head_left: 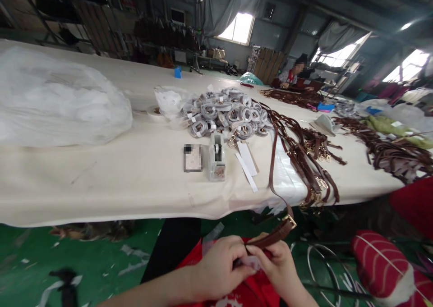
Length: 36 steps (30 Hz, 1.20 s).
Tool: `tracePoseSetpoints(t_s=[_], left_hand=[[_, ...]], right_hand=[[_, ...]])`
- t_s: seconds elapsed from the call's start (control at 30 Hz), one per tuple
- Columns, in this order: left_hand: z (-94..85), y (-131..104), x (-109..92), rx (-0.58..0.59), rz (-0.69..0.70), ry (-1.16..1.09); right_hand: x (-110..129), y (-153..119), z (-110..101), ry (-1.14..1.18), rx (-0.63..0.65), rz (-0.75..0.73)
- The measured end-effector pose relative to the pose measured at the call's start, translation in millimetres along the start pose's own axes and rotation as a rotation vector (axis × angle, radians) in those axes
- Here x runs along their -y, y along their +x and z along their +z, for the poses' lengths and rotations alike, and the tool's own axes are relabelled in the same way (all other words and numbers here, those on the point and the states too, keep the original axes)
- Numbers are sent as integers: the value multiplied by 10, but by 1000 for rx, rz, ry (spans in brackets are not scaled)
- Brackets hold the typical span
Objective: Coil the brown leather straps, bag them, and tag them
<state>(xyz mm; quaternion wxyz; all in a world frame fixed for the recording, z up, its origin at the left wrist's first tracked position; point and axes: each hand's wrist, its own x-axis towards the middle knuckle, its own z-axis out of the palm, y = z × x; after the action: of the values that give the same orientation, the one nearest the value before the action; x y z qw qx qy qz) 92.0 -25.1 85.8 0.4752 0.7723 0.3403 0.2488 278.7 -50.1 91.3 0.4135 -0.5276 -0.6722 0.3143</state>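
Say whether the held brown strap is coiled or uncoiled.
Uncoiled where visible: from the right hand, the brown strap runs past its gold buckle and up onto the table.

We see daylight glaring white through a window just past twelve o'clock and more windows near two; the roof above is dim. Our pale table reads bright, its near edge bowed by lens distortion toward eight. Our left hand at six is softly lit, while a dark object near eight is blurred.
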Motion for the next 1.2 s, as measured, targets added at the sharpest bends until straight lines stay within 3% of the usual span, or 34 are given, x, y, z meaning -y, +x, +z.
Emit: tracePoseSetpoints(t_s=[0.17, 0.47, 0.6, 0.67, 0.77, 0.8, 0.83, 0.93, 1.0, 1.1, 1.2], left_hand=[[-15, -7, 4, 47, 67, -25], [43, -56, 129, 10, -11, -76], [-8, -52, 119, 14, -10, -54], [-49, -30, 126, 49, -8, -37], [-78, 19, 169, 89, -31, -9], [-74, 36, 185, 78, -32, -14], [-66, 51, 198, 60, -23, -28], [-48, 80, 217, 11, 31, -94], [-71, 85, 235, -36, 37, -125], [-159, 78, 325, -138, 10, -181], [-241, 69, 481, -190, -33, -226]], right_hand=[[-1, 14, -27, 22, 22, -19], [19, -5, 100, 18, 103, -68], [-17, -1, 81, 31, 99, -32], [-71, 30, -18, 44, 22, 23], [-136, 103, -184, 124, -236, 106], [-138, 125, -207, 164, -267, 109], [-127, 142, -205, 203, -238, 97], [-49, 159, -85, 219, 30, 72], [0, 155, -26, 170, 113, 119], [35, 168, -161, 148, 54, 208], [46, 211, -504, 112, -32, 180]])
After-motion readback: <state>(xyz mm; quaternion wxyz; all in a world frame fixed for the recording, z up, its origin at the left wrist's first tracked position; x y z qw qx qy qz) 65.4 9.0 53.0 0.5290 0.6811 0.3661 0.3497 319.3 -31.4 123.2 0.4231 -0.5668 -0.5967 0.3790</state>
